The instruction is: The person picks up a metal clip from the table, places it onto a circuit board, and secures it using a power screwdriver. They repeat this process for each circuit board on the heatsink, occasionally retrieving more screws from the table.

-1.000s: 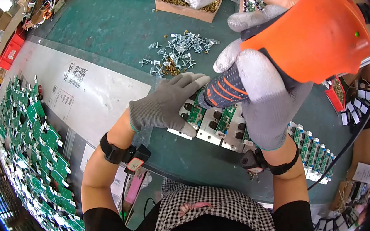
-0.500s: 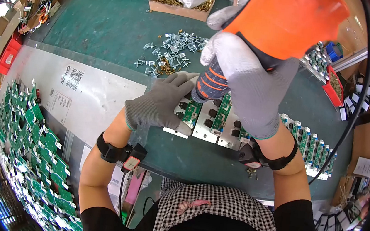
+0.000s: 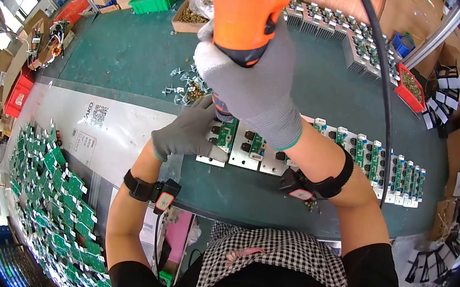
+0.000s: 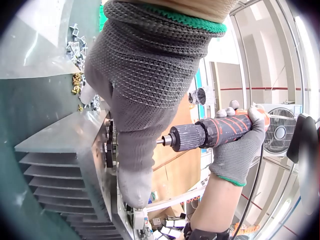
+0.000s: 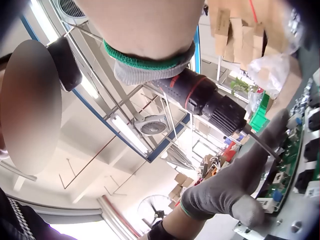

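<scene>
The right hand [image 3: 253, 78], curled round the drill [image 3: 245, 12], should hold its bit [image 5: 263, 145] square to the circuit board [image 3: 225, 134] toward the front edge of the desk [image 3: 224, 196], the left hand [image 3: 185, 131] bracing with thumb and fingers spread.

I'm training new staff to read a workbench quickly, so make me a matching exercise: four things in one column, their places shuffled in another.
Things
1. drill
2. left hand
3. green bin
4. loose circuit boards

Places
a. heaped along the person's left side
b. at the left end of the row of mounted circuit boards
c. in the grip of the right hand
d. toward the table's far edge, left of the cardboard box

Pairs: 1-c, 2-b, 3-d, 4-a
</scene>
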The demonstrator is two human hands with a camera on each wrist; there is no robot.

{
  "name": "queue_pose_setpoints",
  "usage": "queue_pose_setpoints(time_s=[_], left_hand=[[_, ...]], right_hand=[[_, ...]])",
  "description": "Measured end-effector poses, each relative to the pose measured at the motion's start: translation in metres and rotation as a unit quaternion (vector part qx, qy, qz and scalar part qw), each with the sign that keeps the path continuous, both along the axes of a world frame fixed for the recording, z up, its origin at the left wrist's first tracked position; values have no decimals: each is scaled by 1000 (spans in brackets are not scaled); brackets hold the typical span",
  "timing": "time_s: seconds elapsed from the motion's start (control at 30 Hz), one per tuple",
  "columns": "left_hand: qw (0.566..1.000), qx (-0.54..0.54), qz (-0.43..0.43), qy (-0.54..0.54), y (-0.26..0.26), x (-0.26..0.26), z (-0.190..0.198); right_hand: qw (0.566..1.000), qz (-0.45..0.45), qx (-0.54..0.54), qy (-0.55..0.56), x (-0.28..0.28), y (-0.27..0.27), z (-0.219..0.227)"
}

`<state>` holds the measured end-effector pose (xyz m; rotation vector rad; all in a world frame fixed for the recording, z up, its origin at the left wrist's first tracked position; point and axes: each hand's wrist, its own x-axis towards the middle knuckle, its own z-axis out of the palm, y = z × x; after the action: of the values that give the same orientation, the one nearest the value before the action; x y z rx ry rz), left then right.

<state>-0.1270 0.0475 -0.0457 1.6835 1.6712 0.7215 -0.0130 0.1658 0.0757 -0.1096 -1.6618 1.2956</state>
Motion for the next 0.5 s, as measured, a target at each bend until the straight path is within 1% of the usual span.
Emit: queue_pose_setpoints(time_s=[0.03,0.13,0.2,0.27,0.33,0.43,0.5], left_hand=[[1000,-4,-4,21,0,-1,1],[996,-41,-26,75,3,0,9],[994,-66,-37,82,5,3,17],[992,-71,-36,101,6,7,28],[988,-60,-26,143,7,11,39],[988,9,-8,154,2,12,45],[991,7,-4,137,-1,14,56]], right_hand=[[1000,-7,-10,9,1,-4,2],[997,-33,71,19,2,-3,3],[999,9,-2,-37,8,-4,6],[999,20,-25,-33,7,-4,7],[999,-2,2,32,1,-3,3],[996,49,-74,-17,12,-6,17],[994,50,-94,-30,20,-6,27]])
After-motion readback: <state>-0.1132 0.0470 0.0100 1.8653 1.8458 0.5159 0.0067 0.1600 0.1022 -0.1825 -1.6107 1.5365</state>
